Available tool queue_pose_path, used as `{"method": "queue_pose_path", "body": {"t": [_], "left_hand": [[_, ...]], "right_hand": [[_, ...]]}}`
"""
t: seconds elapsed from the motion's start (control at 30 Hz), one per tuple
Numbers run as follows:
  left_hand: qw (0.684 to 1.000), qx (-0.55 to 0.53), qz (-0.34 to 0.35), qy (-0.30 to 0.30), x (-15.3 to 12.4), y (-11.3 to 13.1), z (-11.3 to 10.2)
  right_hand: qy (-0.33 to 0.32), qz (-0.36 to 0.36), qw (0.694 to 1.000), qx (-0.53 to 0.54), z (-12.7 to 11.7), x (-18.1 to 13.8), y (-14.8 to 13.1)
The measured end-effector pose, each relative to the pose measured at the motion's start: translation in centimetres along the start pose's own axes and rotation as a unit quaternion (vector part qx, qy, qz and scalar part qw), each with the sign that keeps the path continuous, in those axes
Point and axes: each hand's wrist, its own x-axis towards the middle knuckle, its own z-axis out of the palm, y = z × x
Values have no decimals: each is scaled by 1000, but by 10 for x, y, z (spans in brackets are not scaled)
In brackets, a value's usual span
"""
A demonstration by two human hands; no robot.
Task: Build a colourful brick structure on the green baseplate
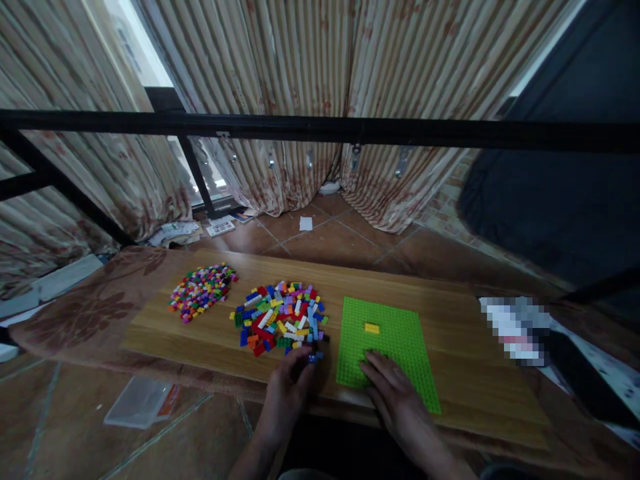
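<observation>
My left hand (pixel 289 381) is at the near edge of a pile of mixed building bricks (pixel 280 313). Its thumb and forefinger close on a small blue brick (pixel 313 358), partly shadowed there. On the green baseplate (pixel 385 313), my right hand (pixel 393 383) lies with its fingers stretched out over the near part; what is under the fingertips is hidden. One yellow brick (pixel 371 328) sits on the plate, just beyond the right fingertips.
A second pile of much smaller coloured pieces (pixel 203 291) lies at the left of the wooden board (pixel 465 347). A clear plastic sheet or bag (pixel 135 402) is on the tiled floor. Beyond the board stand a black rail (pixel 300 125) and striped curtains (pixel 280 60). Papers lie at right.
</observation>
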Motion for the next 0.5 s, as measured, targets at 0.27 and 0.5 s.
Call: {"method": "queue_pose_path", "body": {"t": [0.27,0.5], "left_hand": [[999,-29,5,-27,-5,16,36],[994,-53,-8,-95,-8,28,95]], "right_hand": [[-15,22,995,97,-40,0,3],[140,237,916,293,-36,-1,-28]]}}
